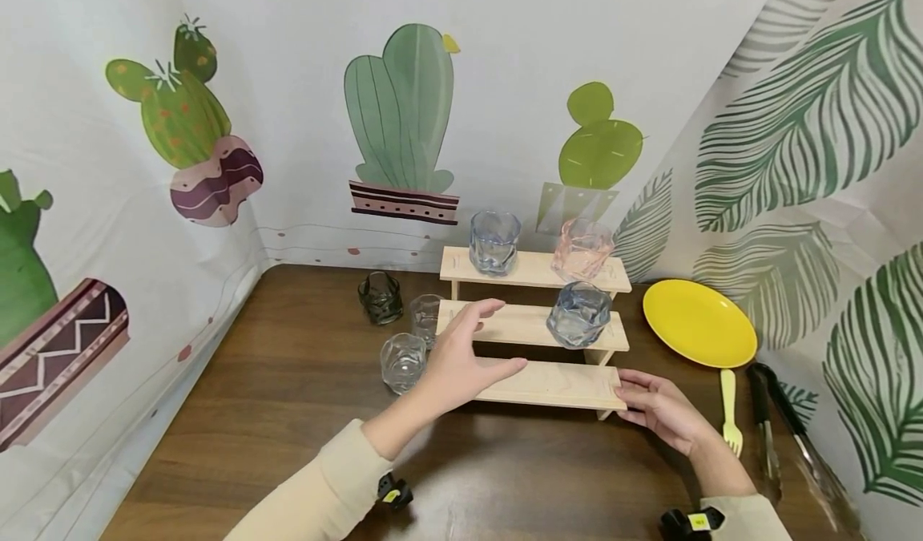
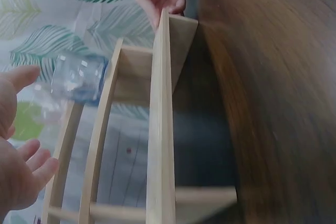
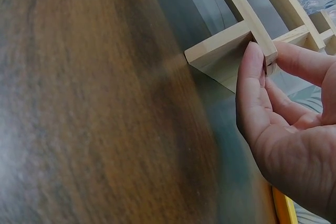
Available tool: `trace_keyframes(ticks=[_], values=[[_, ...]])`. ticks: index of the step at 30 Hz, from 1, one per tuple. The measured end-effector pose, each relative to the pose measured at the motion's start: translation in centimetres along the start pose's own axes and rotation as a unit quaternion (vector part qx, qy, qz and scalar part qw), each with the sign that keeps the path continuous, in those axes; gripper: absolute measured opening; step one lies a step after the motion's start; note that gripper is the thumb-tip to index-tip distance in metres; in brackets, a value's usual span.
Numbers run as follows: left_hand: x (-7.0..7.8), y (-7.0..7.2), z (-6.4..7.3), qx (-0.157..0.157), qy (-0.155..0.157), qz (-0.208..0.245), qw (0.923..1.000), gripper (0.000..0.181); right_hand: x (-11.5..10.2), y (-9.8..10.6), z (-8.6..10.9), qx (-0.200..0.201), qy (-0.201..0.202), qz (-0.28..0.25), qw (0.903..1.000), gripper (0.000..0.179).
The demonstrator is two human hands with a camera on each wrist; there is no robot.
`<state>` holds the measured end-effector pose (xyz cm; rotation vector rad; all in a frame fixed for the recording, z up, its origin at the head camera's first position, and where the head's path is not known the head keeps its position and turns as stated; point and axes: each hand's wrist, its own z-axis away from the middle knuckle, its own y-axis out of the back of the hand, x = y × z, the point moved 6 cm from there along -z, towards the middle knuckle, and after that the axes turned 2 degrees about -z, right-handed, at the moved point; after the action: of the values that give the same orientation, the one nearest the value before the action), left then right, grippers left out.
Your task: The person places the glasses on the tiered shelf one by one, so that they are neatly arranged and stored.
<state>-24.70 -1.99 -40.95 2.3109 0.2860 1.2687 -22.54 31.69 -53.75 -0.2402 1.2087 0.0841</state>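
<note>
The shelf stands on the table, its lowest board pinched at the right end by the right hand; that hand's palm runs off the edge of the right wrist view. The left hand holds nothing, thumb and fingers wide apart, and hides the left ends of the lower boards. It is cut off in the left wrist view, where the blue glass is soft and the pink glass behind barely shows. A clear glass is partly covered by the shelf. The tongs' lower ends blur.
</note>
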Motion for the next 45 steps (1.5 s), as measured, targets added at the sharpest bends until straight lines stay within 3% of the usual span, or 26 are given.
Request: trace_keyframes(ticks=[5, 11, 17, 22, 27, 34, 45], values=[[-1.7, 2.9, 1.6, 0.015, 0.018, -0.044, 0.9988, 0.084, 0.0, 0.0, -0.1, -0.009, 0.000, 0.001, 1.0000, 0.068], [-5.0, 6.2, 3.5, 0.029, 0.030, -0.080, 0.9959, 0.087, 0.0, -0.1, -0.1, -0.011, -0.001, 0.005, 0.9999, 0.068], [-9.3, 8.0, 5.7, 0.017, 0.090, -0.081, 0.9926, 0.102, 0.0, 0.0, 0.0, -0.009, -0.004, 0.005, 0.9999, 0.069], [-12.1, 8.4, 6.9, 0.000, 0.101, -0.084, 0.9913, 0.109, 0.0, 0.0, 0.1, -0.005, -0.006, 0.004, 1.0000, 0.068], [-13.6, 8.1, 7.4, -0.025, 0.118, -0.077, 0.9897, 0.108, 0.0, 0.0, 0.0, -0.008, -0.004, 0.003, 1.0000, 0.067], [-14.9, 7.3, 7.7, -0.043, 0.138, -0.059, 0.9878, 0.104, 0.1, -0.1, 0.0, -0.012, -0.002, -0.002, 0.9999, 0.066], [-15.1, 7.2, 7.8, -0.014, 0.150, -0.054, 0.9872, 0.099, 0.0, -0.1, 0.1, -0.014, 0.002, -0.002, 0.9999, 0.065]])
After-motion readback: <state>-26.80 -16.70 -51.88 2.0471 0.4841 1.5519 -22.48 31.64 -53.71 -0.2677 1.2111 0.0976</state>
